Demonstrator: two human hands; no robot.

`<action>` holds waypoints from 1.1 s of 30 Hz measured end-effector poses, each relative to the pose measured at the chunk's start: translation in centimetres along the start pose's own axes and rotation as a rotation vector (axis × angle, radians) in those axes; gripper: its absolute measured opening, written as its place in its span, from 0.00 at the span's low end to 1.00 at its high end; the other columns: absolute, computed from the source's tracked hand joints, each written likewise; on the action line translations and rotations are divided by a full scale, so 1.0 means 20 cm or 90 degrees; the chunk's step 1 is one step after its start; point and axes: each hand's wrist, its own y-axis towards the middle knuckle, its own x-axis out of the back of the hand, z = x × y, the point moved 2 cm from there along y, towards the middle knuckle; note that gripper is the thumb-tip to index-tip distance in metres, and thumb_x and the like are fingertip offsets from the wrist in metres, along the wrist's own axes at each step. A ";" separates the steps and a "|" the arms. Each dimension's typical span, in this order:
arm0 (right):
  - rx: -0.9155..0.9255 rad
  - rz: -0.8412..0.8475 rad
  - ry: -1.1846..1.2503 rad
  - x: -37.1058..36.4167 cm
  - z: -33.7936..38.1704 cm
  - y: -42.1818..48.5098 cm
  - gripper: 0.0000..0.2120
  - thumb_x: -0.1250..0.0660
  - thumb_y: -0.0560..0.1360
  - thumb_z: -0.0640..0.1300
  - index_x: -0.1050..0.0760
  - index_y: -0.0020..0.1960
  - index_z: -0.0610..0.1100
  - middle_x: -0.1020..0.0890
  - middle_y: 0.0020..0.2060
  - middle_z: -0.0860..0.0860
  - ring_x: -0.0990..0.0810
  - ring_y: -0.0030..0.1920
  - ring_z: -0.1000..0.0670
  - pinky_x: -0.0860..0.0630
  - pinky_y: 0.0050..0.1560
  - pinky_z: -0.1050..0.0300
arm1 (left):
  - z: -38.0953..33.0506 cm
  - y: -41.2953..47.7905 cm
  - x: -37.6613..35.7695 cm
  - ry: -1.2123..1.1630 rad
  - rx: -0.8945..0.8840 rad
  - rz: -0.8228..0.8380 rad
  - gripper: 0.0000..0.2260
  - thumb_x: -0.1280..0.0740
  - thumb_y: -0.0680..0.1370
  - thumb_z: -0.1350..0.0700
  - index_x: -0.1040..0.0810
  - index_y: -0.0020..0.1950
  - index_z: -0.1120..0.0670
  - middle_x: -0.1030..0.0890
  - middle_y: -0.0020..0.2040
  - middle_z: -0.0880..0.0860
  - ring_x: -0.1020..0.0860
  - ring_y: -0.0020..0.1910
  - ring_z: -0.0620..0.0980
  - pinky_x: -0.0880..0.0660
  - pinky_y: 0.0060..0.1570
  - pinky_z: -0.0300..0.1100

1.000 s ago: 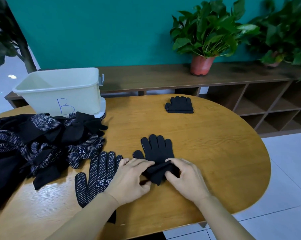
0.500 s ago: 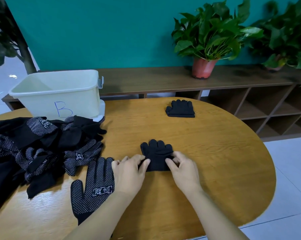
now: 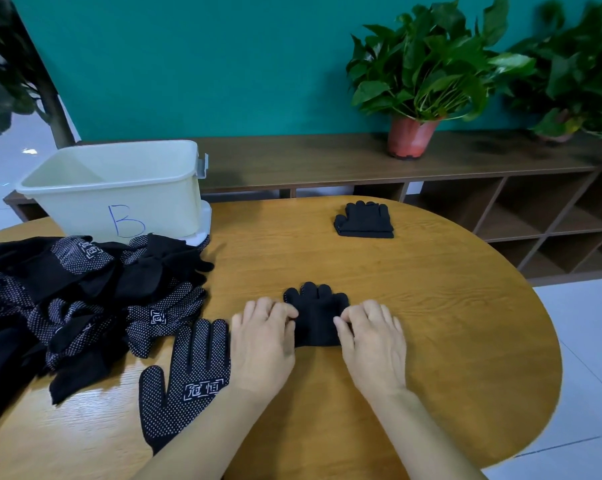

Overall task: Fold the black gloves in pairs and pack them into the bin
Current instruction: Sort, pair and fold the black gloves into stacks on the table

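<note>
The glove heap at nine o'clock runs off the left edge, so its count cannot be told. The left hand and its forearm cover part of the dotted glove, and both hands hide the folded glove's side edges. The bin's floor is out of sight behind its near wall, and the desk is cut off at six o'clock.
</note>
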 end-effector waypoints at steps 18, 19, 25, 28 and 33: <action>0.158 0.476 -0.042 -0.18 -0.11 0.17 0.37 0.75 0.73 0.64 0.68 0.79 0.51 0.67 0.77 0.58 0.71 0.74 0.61 0.67 0.77 0.52 | 0.03 0.23 -0.18 0.141 -0.166 0.477 0.34 0.67 0.78 0.36 0.67 0.79 0.51 0.68 0.79 0.48 0.71 0.76 0.43 0.70 0.75 0.45; 0.155 0.471 -0.035 -0.19 -0.11 0.19 0.37 0.75 0.73 0.64 0.68 0.79 0.52 0.67 0.77 0.58 0.71 0.74 0.62 0.66 0.77 0.52 | 0.03 0.25 -0.20 0.135 -0.169 0.474 0.34 0.67 0.78 0.35 0.66 0.79 0.51 0.67 0.79 0.48 0.71 0.76 0.42 0.70 0.75 0.45; 0.132 0.455 -0.031 -0.24 -0.16 0.28 0.35 0.75 0.74 0.63 0.67 0.79 0.53 0.67 0.77 0.59 0.71 0.74 0.63 0.66 0.77 0.53 | 0.05 0.34 -0.27 0.118 -0.173 0.460 0.33 0.66 0.79 0.36 0.66 0.79 0.51 0.68 0.79 0.47 0.71 0.75 0.41 0.71 0.75 0.44; 0.132 0.457 -0.043 -0.25 -0.16 0.28 0.35 0.75 0.74 0.64 0.67 0.79 0.53 0.67 0.77 0.59 0.72 0.74 0.62 0.67 0.76 0.53 | 0.06 0.36 -0.27 0.112 -0.180 0.473 0.33 0.67 0.78 0.35 0.66 0.80 0.51 0.67 0.79 0.47 0.71 0.75 0.41 0.71 0.75 0.45; 0.143 0.444 -0.092 -0.20 -0.13 0.27 0.36 0.76 0.74 0.64 0.67 0.79 0.50 0.67 0.77 0.55 0.74 0.74 0.59 0.68 0.76 0.50 | 0.13 0.38 -0.08 0.072 -0.153 0.409 0.35 0.67 0.78 0.34 0.62 0.80 0.50 0.64 0.80 0.47 0.70 0.76 0.39 0.70 0.75 0.44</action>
